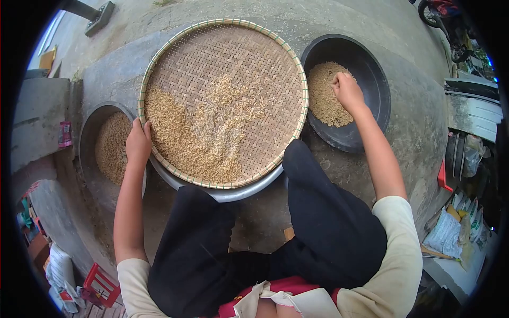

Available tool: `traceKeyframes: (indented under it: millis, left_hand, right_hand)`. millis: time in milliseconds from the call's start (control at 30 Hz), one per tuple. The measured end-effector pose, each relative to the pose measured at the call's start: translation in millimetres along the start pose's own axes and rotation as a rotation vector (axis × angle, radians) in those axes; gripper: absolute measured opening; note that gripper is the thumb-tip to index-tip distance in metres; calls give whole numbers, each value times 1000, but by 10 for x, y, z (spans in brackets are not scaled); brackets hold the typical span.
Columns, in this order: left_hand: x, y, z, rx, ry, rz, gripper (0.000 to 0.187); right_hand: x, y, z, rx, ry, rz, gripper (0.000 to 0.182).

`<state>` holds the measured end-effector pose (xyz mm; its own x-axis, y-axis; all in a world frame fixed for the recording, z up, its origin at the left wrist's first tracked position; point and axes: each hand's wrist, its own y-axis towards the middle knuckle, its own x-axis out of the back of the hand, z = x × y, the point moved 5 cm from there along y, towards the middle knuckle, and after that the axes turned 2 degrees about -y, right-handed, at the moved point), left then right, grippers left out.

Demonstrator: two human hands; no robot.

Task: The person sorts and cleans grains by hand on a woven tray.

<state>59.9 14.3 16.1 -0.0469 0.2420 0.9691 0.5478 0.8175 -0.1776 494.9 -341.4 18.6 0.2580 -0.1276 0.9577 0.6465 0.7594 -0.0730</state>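
A round woven bamboo winnowing tray (275, 79) with a green-stitched rim rests on a silver metal basin (225, 196) in front of my knees. Unhusked rice grain (169, 132) is heaped along its left and lower part, thinning out toward the middle. My left hand (138, 142) is closed on the tray's left rim. Over the black basin (371, 79) on the right, my right hand (347, 91) is held with its fingers curled together; what they hold, if anything, is hidden. Below that hand lies a pile of grain (326, 95).
Another dark basin (91, 132) with grain stands at the left, partly behind my left forearm. A motorcycle (450, 24) is at the upper right. Plastic bags (445, 233) lie along the right side, and a red container (101, 285) sits at the lower left.
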Motion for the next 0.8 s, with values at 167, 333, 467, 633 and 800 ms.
traceKeyframes:
  millis: [167, 333, 467, 633, 800]
  left_hand:
    - [11, -3, -36, 14, 8, 25, 34]
    - [-6, 5, -8, 12, 15, 20, 34]
    - [2, 5, -14, 23, 25, 22, 34]
    - [11, -4, -20, 30, 6, 23, 35]
    - [13, -5, -20, 26, -12, 20, 35]
  right_hand:
    - [113, 4, 252, -24, 141, -75, 14]
    - [-28, 82, 1173, 259, 369, 105, 16]
    - [-432, 153, 1436, 337, 352, 203, 21]
    - [-580, 159, 1515, 281, 267, 316, 23]
    - [-618, 177, 1518, 198, 240, 321, 19]
